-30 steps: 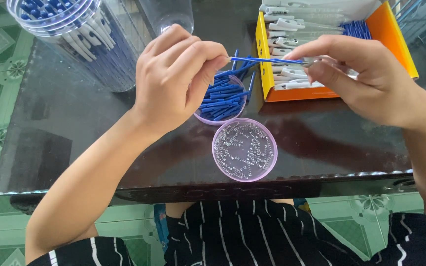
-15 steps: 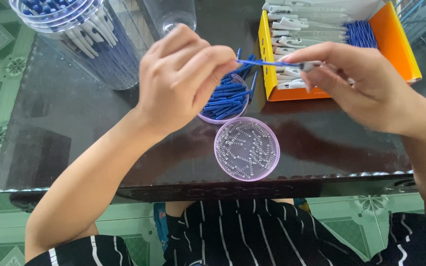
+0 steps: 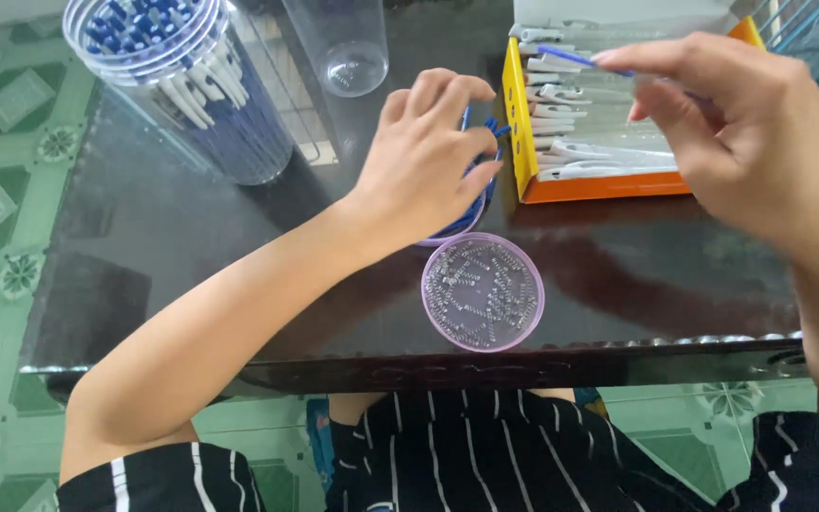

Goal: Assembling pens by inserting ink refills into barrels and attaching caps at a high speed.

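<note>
- A shallow cardboard box (image 3: pixel 609 186) stands near the far right corner of the table (image 3: pixel 191 246). It is rectangular and open at the top, with a yellow left wall and an orange near wall; an orange corner shows at its far right. White and pale grey plastic pen parts lie stacked inside it.
- A pale grey flap or lid (image 3: pixel 637 14) rises along the box's far side, at the top edge of the view; how it joins the box cannot be told.
- No labels, signs or screens are visible anywhere on the table or around it.
</note>
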